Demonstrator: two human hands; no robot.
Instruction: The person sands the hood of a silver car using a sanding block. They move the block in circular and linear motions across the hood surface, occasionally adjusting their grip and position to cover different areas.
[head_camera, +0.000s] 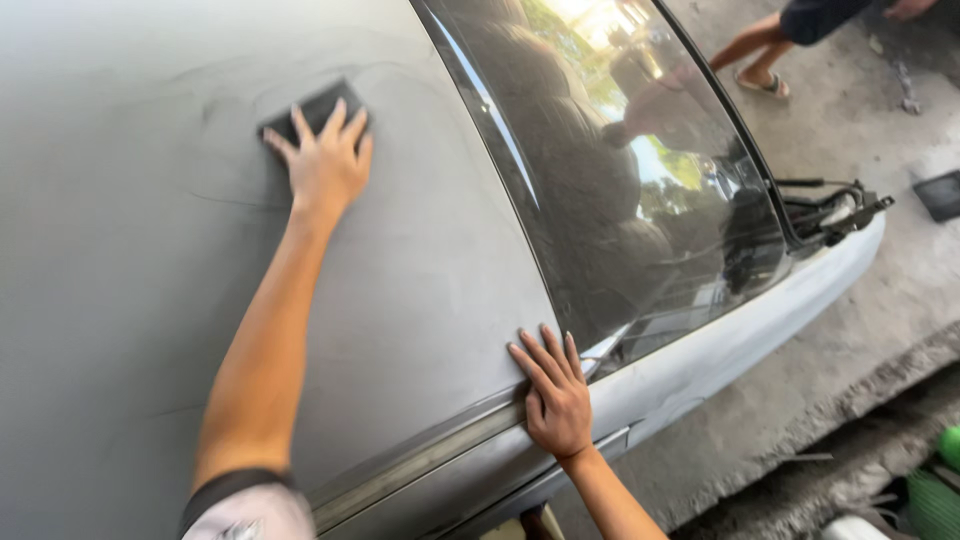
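My left hand (328, 160) lies flat on a dark sanding block (312, 108), pressing it against the dull grey car roof (130, 260). The fingers spread over the block's near edge. My right hand (555, 395) rests open, palm down, on the roof's edge where it meets the windshield (620, 170) pillar. It holds nothing.
The windshield reflects trees and shows seats inside. Wiper arms (830, 210) stick up at its base. Another person's legs and sandalled foot (765, 80) are on the concrete floor at the top right. A dark flat object (940, 193) and green items (940, 480) lie on the ground.
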